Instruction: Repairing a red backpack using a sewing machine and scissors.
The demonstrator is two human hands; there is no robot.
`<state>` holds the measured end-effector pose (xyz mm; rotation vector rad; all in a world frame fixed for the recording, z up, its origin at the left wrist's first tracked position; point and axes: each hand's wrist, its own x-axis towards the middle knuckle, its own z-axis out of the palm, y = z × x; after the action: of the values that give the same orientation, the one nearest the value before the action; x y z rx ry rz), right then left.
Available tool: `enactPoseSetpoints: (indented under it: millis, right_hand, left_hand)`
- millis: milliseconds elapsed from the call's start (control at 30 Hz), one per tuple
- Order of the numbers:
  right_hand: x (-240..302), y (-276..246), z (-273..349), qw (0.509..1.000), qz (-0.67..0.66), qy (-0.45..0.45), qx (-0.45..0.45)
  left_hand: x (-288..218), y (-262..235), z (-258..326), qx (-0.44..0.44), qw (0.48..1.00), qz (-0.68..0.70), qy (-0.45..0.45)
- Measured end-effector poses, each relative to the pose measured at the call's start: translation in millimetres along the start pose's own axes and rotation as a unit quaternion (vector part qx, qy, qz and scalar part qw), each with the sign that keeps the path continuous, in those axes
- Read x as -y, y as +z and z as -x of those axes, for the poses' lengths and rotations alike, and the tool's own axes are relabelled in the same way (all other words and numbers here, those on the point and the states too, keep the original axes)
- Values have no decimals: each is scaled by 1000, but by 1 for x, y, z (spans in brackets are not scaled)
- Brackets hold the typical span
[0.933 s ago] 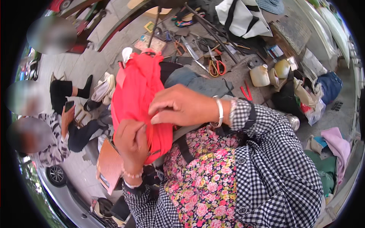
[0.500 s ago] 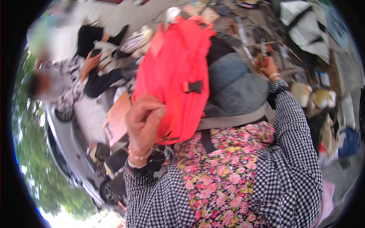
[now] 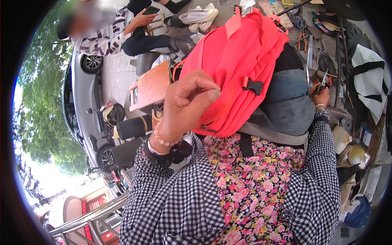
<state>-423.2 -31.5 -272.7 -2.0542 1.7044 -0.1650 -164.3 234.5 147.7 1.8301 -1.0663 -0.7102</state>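
A bright red-pink backpack (image 3: 237, 61) with a black buckle lies across my lap, over a grey-blue cloth (image 3: 286, 96). My left hand (image 3: 188, 102) is raised in front of the bag's lower left part, thumb and forefinger pinched together. Whatever is between those fingertips is too small to make out. Out to the right, my right hand (image 3: 321, 97) reaches down among tools, its fingers around an orange-handled tool (image 3: 328, 83). The hand partly hides that tool, so its exact kind does not show.
Pliers (image 3: 302, 41) and other hand tools lie beyond my right hand. Plastic bottles (image 3: 342, 139) and a white bag (image 3: 369, 77) are on the right. At left stand a wooden stool (image 3: 152, 87) and a parked grey car (image 3: 87, 110). A seated person holds a phone (image 3: 152, 10).
My view has swung, so the backpack and both hands sit farther right in the picture. The left hand stays pinched; the right hand remains at the tools.
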Motion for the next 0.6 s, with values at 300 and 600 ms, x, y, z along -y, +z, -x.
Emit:
enactPoseSetpoints:
  millis: [300, 600]
  right_hand:
    - [2, -81, 18, 859, -477, 129, 133]
    - [170, -260, 100, 875, -270, -384, 115]
  left_hand:
    - [6, 2, -4, -10, 995, 95, -23]
    - [30, 13, -22, 16, 979, 205, -3]
